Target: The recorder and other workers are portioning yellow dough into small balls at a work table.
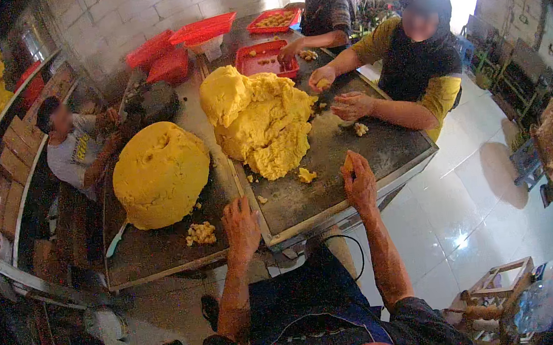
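My left hand (pixel 240 227) rests palm down at the table's near edge, by the seam between two table tops, with fingers stretched forward and nothing visible in them. Just left of it lies a small heap of pale crumbly filling (pixel 201 233). My right hand (pixel 360 182) is over the right table top's near edge, fingers closed on a small piece of yellow dough (pixel 347 163) that is mostly hidden. Between and beyond my hands sits a big torn mass of yellow dough (pixel 272 129), with a loose dough scrap (pixel 306 175) beside it. A smooth rounded dough mound (pixel 161 174) stands to the left.
A pale-handled tool (pixel 116 240) lies at the left mound's foot. Red trays (pixel 268 60) with small pieces and red baskets (pixel 204 28) stand at the back. One co-worker (pixel 420 63) shapes dough at right; another (pixel 323 6) sits behind, a third (pixel 78 143) at left.
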Demonstrator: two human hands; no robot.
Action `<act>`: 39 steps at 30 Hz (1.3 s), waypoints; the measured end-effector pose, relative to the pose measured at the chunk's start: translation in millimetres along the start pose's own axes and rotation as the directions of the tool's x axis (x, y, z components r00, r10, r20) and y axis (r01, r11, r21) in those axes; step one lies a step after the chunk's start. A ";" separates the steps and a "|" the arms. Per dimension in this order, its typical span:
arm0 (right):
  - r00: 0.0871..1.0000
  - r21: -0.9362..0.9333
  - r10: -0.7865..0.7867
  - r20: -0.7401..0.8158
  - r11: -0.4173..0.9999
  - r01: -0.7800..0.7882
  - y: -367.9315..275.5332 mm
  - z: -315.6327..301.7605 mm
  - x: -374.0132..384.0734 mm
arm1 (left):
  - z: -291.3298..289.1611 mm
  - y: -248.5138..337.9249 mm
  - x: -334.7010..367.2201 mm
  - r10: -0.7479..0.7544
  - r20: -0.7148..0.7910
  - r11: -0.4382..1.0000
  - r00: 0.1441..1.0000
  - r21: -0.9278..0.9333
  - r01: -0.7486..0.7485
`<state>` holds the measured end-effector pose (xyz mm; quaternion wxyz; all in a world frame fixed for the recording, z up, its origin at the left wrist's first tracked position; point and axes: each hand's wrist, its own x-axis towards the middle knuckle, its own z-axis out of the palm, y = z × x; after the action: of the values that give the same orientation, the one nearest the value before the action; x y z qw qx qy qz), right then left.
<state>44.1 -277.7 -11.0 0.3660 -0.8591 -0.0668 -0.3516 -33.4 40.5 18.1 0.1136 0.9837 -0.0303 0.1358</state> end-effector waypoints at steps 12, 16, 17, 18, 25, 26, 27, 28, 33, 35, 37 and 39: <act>0.992 -0.043 0.003 0.125 0.999 0.002 -11.1 -7.2 4.1 | 49.1 -8.6 31.9 0.149 -0.112 0.949 0.982 -0.263 -0.174; 0.994 -0.070 0.028 0.105 0.997 -0.021 -9.4 -4.5 4.2 | 44.3 -0.7 25.8 0.112 -0.231 0.955 0.967 -0.244 -0.169; 0.997 -0.098 -0.009 0.076 0.995 0.016 -8.4 -3.4 4.4 | 41.2 1.1 24.7 0.089 -0.240 0.959 0.967 -0.241 -0.149; 0.998 -0.093 -0.005 0.067 0.996 0.011 -7.1 -3.0 4.1 | 38.0 2.3 23.4 0.084 -0.162 0.947 0.983 -0.295 -0.130; 0.986 -0.101 0.057 0.160 0.994 -0.041 -3.8 -3.3 2.0 | 31.7 5.3 25.1 0.055 -0.196 0.863 0.979 -0.483 -0.145; 0.986 -0.109 0.055 0.160 0.993 -0.038 -3.7 -3.0 1.9 | 32.1 5.2 25.7 0.055 -0.196 0.864 0.979 -0.482 -0.145; 0.985 -0.101 0.062 0.164 0.994 -0.046 -3.3 -2.7 1.8 | 32.4 5.6 26.1 0.037 -0.176 0.844 0.984 -0.522 -0.125; 0.985 -0.102 0.047 0.165 0.994 -0.031 -2.4 -2.2 1.6 | 32.4 5.9 26.3 0.021 -0.154 0.822 0.988 -0.560 -0.105; 0.996 -0.156 -0.083 0.029 0.984 0.087 7.0 1.6 0.7 | 29.3 12.3 27.6 0.041 -0.177 0.772 0.983 -0.619 -0.144; 0.969 -0.138 -0.162 0.188 0.972 0.189 8.9 2.8 0.2 | 27.7 15.7 27.9 -0.015 -0.067 0.692 0.998 -0.721 -0.038; 0.972 -0.227 -0.176 0.156 0.951 0.209 7.6 2.2 0.4 | 25.0 17.3 27.1 -0.022 -0.064 0.705 0.998 -0.709 -0.030; 0.972 -0.310 -0.197 0.129 0.923 0.228 4.1 -0.3 3.6 | 21.6 17.5 27.2 0.005 -0.060 0.700 0.998 -0.712 -0.046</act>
<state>48.1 -281.5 -10.9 0.1766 -0.9108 -0.1185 -0.3539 -3.2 17.7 9.1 0.4843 0.8586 -0.0911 0.1412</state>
